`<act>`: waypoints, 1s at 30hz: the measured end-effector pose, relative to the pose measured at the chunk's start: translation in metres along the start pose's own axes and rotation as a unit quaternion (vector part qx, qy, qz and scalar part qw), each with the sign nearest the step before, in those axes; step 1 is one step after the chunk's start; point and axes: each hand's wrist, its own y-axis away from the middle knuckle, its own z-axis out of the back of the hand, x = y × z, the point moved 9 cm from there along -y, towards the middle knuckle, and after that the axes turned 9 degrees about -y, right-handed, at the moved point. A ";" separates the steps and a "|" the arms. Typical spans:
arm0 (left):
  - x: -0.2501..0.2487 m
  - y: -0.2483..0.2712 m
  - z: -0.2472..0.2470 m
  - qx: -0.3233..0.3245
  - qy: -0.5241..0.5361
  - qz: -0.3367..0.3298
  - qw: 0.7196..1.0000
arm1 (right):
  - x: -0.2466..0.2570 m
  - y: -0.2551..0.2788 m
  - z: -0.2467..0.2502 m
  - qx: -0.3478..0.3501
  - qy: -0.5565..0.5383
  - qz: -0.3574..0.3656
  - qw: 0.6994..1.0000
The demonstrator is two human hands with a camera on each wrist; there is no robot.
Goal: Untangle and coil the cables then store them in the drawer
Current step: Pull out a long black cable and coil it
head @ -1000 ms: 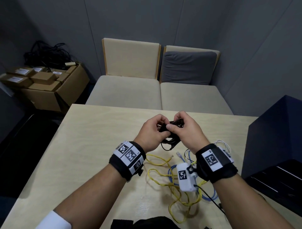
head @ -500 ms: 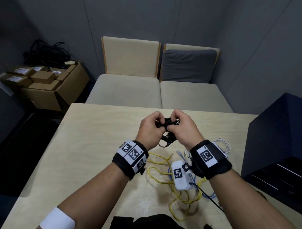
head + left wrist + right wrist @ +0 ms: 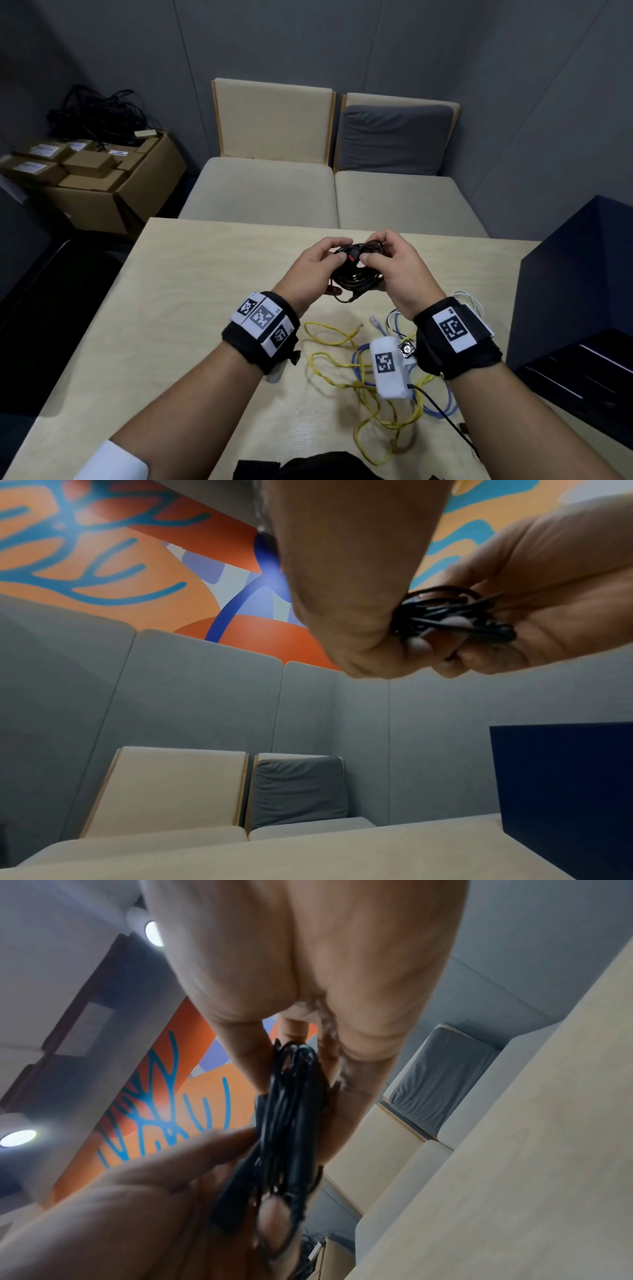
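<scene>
We now hold the black cable (image 3: 356, 274) as a round, open coil above the tabletop (image 3: 191, 308), left hand (image 3: 313, 270) and right hand (image 3: 397, 270) both pinching its loops; a second ago it was a tight bunch. Coiling looks nearly finished, while the yellow cable (image 3: 342, 370) lies untouched below.

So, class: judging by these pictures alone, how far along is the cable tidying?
Nearly done: the black cable is wound into a coil above the table. In hand: the left hand and right hand both grip that coil. Left: the yellow cable, blue cable and white cable lie loose and tangled on the table, and nothing looks stored yet.
</scene>
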 end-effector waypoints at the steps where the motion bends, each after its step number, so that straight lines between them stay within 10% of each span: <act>1: 0.000 0.000 0.001 -0.001 0.003 0.001 1.000 | -0.002 0.000 0.000 0.004 0.000 -0.004 1.000; 30: 0.014 0.005 0.012 -0.038 -0.093 -0.010 0.995 | -0.024 0.009 0.013 -0.005 -0.046 -0.060 0.997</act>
